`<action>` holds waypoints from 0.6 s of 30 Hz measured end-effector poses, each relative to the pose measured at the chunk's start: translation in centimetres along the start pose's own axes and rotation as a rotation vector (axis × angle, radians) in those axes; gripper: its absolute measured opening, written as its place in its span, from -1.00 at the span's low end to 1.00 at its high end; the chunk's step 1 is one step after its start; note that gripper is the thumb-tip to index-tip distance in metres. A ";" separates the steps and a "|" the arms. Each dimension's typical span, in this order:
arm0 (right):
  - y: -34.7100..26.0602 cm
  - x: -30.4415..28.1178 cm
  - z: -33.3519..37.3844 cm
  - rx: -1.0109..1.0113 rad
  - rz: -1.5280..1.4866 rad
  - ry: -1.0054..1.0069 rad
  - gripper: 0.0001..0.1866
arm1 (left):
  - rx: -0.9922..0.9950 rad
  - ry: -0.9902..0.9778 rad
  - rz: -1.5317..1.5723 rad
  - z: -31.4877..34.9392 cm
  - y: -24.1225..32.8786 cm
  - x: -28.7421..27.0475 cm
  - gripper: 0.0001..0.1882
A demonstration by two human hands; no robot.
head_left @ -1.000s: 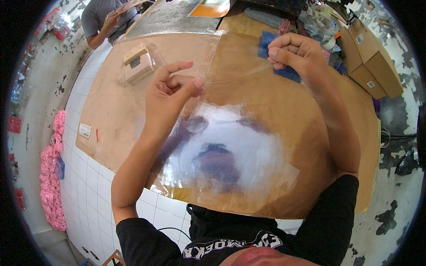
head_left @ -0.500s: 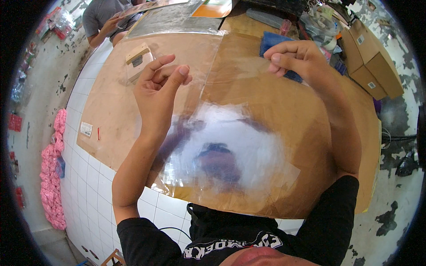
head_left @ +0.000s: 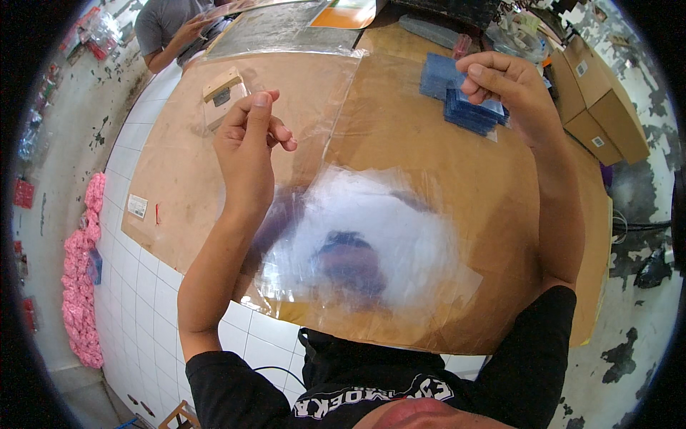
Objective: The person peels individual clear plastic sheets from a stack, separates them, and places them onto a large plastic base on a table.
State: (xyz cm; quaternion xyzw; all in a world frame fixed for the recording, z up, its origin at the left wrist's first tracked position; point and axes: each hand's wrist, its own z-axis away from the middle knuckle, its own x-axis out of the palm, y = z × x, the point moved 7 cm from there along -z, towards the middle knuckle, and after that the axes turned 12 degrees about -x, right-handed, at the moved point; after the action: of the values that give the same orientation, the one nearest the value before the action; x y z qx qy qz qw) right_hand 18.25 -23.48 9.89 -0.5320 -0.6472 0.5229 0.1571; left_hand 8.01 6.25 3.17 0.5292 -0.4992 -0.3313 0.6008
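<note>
My left hand [head_left: 249,132] is raised over the left part of the table, thumb and forefinger pinched together. If anything thin is between them, I cannot make it out. Just behind it lies a pale wooden block [head_left: 223,84] with a dark piece on it. On the right, my right hand [head_left: 504,82] hovers at the edge of a stack of blue flat pieces [head_left: 471,114], its thumb and forefinger closed; what they hold, if anything, is too small to tell. Between my forearms a spread of clear, shiny plastic sheets [head_left: 421,243] lies on the table.
Brown covering lies over the table [head_left: 400,121]. Cardboard boxes [head_left: 600,100] and clear plastic bags [head_left: 518,39] stand at the far right. A person in a grey shirt [head_left: 164,28] is at the far left. Pink bundles [head_left: 78,300] rest beyond the left edge.
My left thumb and forefinger, apart before, have come together. My right hand has moved slightly right and up, uncovering more of the blue stack.
</note>
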 end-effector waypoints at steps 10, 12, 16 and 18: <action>0.5 4.1 0.5 0.069 -0.033 -0.220 -0.71 | -0.074 -0.204 -0.022 0.6 -0.6 3.1 -0.67; 0.0 5.2 1.0 0.106 -0.061 -0.270 -0.73 | -0.159 -0.282 -0.098 1.0 -1.1 3.6 -0.71; 0.0 5.8 1.2 0.054 -0.053 -0.264 -0.73 | -0.273 -0.374 -0.189 1.5 -2.2 4.0 -0.80; -0.3 5.7 1.1 0.022 -0.054 -0.248 -0.72 | -0.211 -0.325 -0.182 1.3 -2.1 3.6 -0.84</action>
State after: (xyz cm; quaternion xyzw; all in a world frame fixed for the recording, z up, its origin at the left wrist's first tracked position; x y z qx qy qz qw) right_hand 15.07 -19.16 7.71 -0.4437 -0.6700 0.5874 0.0960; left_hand 8.05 2.04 2.01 0.4457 -0.5022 -0.5157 0.5322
